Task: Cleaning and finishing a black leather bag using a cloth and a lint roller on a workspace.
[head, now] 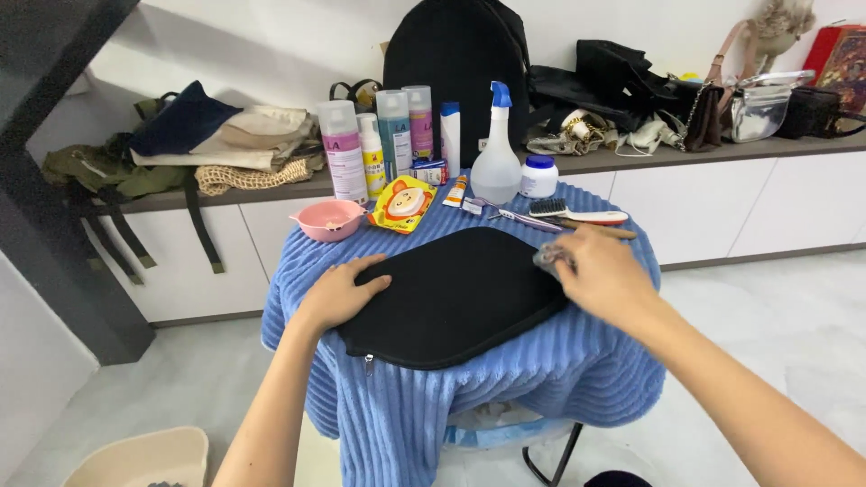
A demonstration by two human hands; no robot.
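Both forearms reach in from the near edge toward a black zip pouch lying flat on the blue ribbed cloth that covers the small round desk. Its long axis runs left to right, tilted slightly, with the zipper edge near. Spread flat, the left hand presses the pouch's left end, its grip apart and clamped on nothing. At the far right corner, the right hand pinches a small pale wad, grip together around it, touching the pouch edge. Just beyond lies a brush.
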